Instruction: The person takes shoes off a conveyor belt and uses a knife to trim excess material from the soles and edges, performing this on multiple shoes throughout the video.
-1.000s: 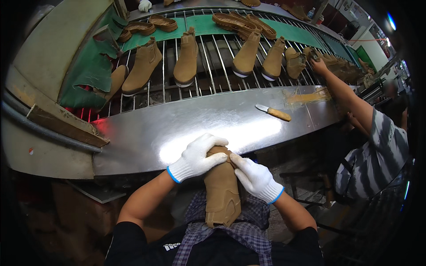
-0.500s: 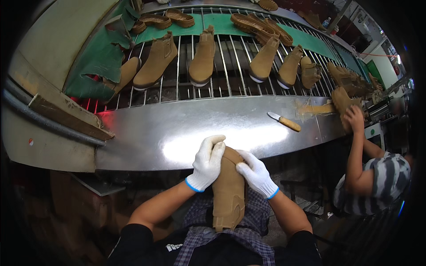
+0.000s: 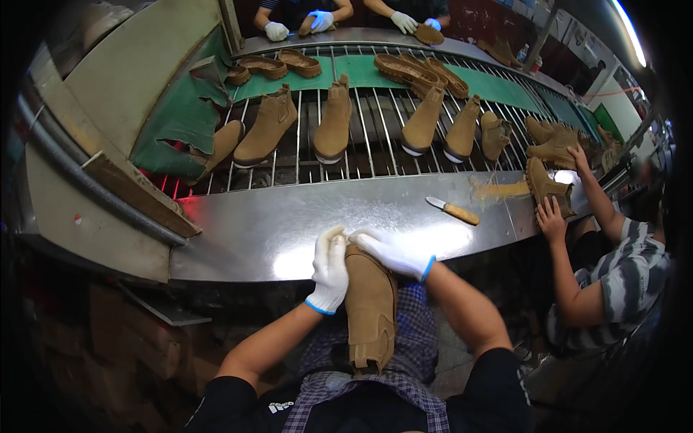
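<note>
A tan ankle boot (image 3: 369, 303) lies along my lap, its toe pointing away from me and its heel end near my body. My left hand (image 3: 330, 273), in a white knit glove with a blue cuff, grips the left side of the toe. From the right, my right hand (image 3: 393, 252), gloved the same way, reaches over the toe. Its fingers are together and curve around the tip, close to the left fingertips. Its thumb is hidden. Beyond the hands, a knife (image 3: 453, 211) with a wooden handle rests on the metal ledge.
Several tan boots (image 3: 336, 119) stand on a rack of metal bars (image 3: 375, 151). Brown soles (image 3: 299, 63) lie on a green strip (image 3: 354, 68). At right, a co-worker's hand (image 3: 552, 220) holds a boot (image 3: 546, 189). Gloved co-workers work across the rack. A pale panel (image 3: 101, 209) borders the left.
My right hand has shifted from the toe's right edge to over its tip. The view has tilted up, showing people across the rack. The co-worker at right has turned a boot.
</note>
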Tool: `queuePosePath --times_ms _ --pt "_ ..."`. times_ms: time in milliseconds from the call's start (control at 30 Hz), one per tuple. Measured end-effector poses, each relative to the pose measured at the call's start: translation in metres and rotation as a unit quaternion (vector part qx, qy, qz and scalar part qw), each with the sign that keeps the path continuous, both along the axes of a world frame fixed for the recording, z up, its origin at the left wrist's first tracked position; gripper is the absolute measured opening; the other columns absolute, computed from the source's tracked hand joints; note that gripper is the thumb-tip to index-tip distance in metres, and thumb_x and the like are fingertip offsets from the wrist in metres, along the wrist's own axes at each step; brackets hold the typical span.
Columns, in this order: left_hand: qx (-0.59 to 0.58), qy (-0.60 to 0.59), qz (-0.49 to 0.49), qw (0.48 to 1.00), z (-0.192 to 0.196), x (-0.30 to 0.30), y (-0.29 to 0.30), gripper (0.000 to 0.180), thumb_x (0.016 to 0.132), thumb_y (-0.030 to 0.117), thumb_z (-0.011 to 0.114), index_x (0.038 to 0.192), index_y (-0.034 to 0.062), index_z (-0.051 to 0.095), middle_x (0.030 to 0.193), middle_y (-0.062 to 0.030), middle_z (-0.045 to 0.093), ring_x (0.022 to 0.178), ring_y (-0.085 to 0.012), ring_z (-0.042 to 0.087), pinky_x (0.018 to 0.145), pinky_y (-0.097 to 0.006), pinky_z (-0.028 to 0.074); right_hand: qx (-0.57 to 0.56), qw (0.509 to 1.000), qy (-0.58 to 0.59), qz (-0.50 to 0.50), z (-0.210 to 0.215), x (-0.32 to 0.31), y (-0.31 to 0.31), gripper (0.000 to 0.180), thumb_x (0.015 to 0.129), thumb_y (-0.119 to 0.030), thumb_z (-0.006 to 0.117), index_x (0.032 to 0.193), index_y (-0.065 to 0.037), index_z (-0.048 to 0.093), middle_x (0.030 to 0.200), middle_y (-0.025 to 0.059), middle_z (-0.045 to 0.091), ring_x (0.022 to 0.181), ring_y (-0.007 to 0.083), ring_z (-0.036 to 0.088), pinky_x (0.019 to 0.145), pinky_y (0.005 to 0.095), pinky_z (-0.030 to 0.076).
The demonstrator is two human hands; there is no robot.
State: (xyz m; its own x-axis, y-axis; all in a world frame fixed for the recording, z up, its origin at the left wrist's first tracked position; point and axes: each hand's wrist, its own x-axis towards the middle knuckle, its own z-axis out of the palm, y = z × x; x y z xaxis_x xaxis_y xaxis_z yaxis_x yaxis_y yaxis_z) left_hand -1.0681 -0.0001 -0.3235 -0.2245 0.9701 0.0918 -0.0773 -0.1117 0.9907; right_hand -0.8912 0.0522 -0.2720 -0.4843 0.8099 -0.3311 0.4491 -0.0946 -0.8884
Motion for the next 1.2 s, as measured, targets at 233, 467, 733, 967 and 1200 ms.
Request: queuePosePath --times_ms 233,467,733,967,1200 --pt "-0.139 -0.135 -0.132 0.972 0.000 -0.049 -0.100 0.042 0.116 0.026 0.050 0.147 -0.0017 0.051 0.136 -0.0164 0.065 0.125 -0.0278 0.066 0.110 -0.043 0.055 0.285 0.955 0.011 -0.087 0.107 0.007 -0.094 0.075 0.083 -0.039 0.091 0.139 0.001 0.060 0.125 0.0214 0.070 0.115 0.0338 0.071 0.101 0.0431 0.057" --pt "-0.238 -0.479 -0.404 0.742 0.015 -0.105 -0.088 0.088 0.104 0.069 0.055 0.165 0.0078 0.039 0.161 -0.0168 0.052 0.145 -0.0304 0.055 0.122 -0.049 0.046 0.314 0.880 0.302 -0.190 0.149 0.010 -0.100 0.086 0.081 -0.016 0.091 0.149 0.002 0.042 0.140 0.0171 0.057 0.128 0.0269 0.060 0.113 0.0445 0.050" --pt "0.039 0.464 -0.266 0.844 0.235 -0.129 0.012 0.093 0.083 0.054 0.087 0.154 0.0057 0.050 0.139 -0.0216 0.068 0.127 -0.0366 0.068 0.108 -0.043 0.054 0.314 0.945 0.023 -0.089 0.040 0.027 -0.067 0.083 0.077 -0.023 0.091 0.147 0.000 0.053 0.137 0.0195 0.063 0.129 0.0344 0.062 0.113 0.0459 0.049" --pt "-0.017 0.503 -0.412 0.760 0.263 -0.088 0.055 0.104 0.076 0.053 0.091 0.159 0.0091 0.047 0.141 -0.0211 0.068 0.122 -0.0366 0.071 0.105 -0.043 0.056 0.203 0.955 0.200 -0.085 0.044 0.027 -0.012 0.129 0.066 -0.029 0.100 0.168 -0.007 0.023 0.159 0.0190 0.050 0.144 0.0353 0.052 0.120 0.0467 0.044" --pt "-0.131 0.503 -0.337 0.785 0.275 -0.086 0.042 0.079 0.076 0.048 0.092 0.134 0.0016 0.065 0.121 -0.0199 0.074 0.110 -0.0338 0.073 0.098 -0.042 0.056 0.071 0.809 0.575 -0.101 0.029 -0.030 0.050 0.107 0.087 -0.055 0.082 0.167 -0.004 0.032 0.163 0.0164 0.045 0.150 0.0351 0.047 0.125 0.0507 0.041"
